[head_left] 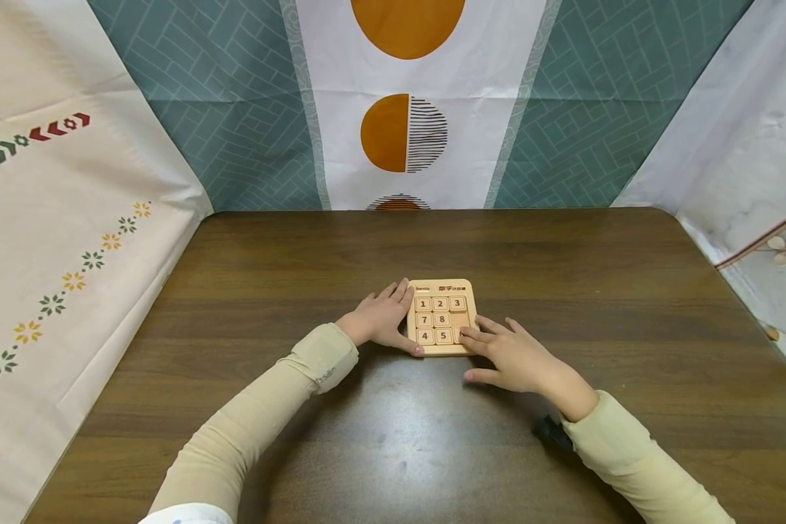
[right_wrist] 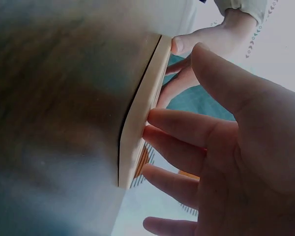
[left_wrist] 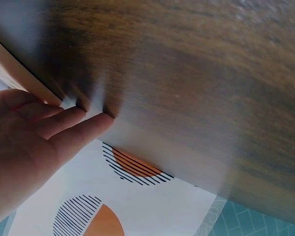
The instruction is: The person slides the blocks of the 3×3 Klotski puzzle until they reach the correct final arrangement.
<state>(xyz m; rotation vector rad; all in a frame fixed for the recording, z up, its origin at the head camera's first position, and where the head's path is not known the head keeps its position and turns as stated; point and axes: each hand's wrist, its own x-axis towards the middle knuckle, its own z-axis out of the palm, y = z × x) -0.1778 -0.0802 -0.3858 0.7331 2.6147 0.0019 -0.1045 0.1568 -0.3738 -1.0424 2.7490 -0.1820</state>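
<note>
A square wooden sliding number puzzle lies flat on the table, with light numbered tiles in its recessed tray. The top row reads 1, 2, 3; below are 7 and 8 beside a bare slot, then 4 and 5. My left hand rests along the puzzle's left edge, thumb at the lower left corner and fingers extended. From the right, my right hand reaches over the frame, its fingertips touching the lower right tile and mostly covering it. In the right wrist view its fingers are nearly straight above the puzzle's side.
The dark wooden table runs back to a patterned cloth hanging behind it. Pale cloths hang at the left and right. A small dark object shows beneath the right wrist.
</note>
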